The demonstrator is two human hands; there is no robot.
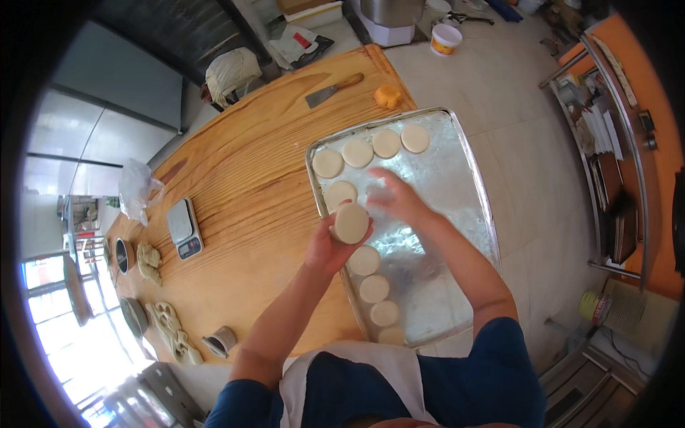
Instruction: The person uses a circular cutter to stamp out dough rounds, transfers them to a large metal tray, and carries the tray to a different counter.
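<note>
In my left hand [325,246] is a round, flat dough disc [351,223], held up over the left edge of a metal baking tray [449,214]. Whether more discs sit under it cannot be told. My right hand [393,195] is blurred over the tray, its fingers apart, and I see nothing in it. Several pale dough discs [357,153] lie along the tray's far side. Others, such as one disc [374,289], run down its left side. Part of another disc [340,195] shows just beyond my left hand.
A wooden table [257,176] bears a scraper [334,91], an orange lump [388,96], a digital scale [185,229], a plastic bag [138,187], twisted dough strips [174,331] and a grey cup [220,341]. To the right stands a metal-framed shelf [615,160]; a white tub [446,40] is on the floor.
</note>
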